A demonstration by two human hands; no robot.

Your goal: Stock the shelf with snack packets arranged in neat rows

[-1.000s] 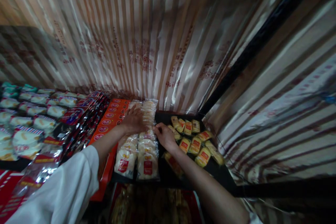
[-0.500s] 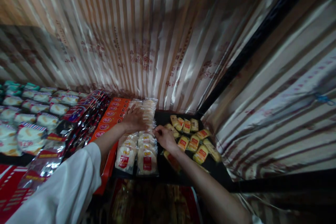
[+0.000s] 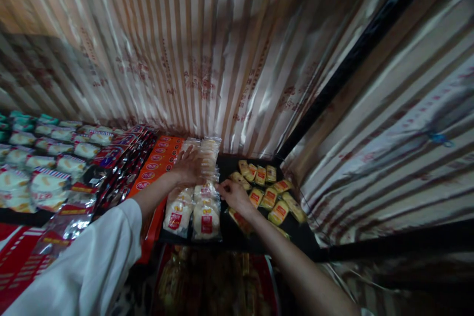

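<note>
Two rows of clear-wrapped pale crackers or rice cakes [image 3: 206, 215] with red labels run back from the front edge of a black shelf [image 3: 229, 247]. Across the left row lies my left hand [image 3: 187, 167], its fingers spread and resting on the packs. My right hand [image 3: 230, 192] is at the right side of the right row, thumb and forefinger pinched at the edge of the clear wrapping. Small yellow wrapped cakes [image 3: 278, 212] with orange labels lie loosely just right of my right hand.
An orange printed box [image 3: 155, 160] borders the rows on the left, beside dark red shiny packets [image 3: 128, 158]. White round packs [image 3: 48, 187] fill the far left. Striped foil sheeting [image 3: 207, 59] hangs behind, with a black post [image 3: 355, 64] at right. Below stands a red-edged container [image 3: 273, 276].
The view has shifted slightly. My left hand stays spread over the left row, and my right hand keeps its pinch at the edge of the right row.
</note>
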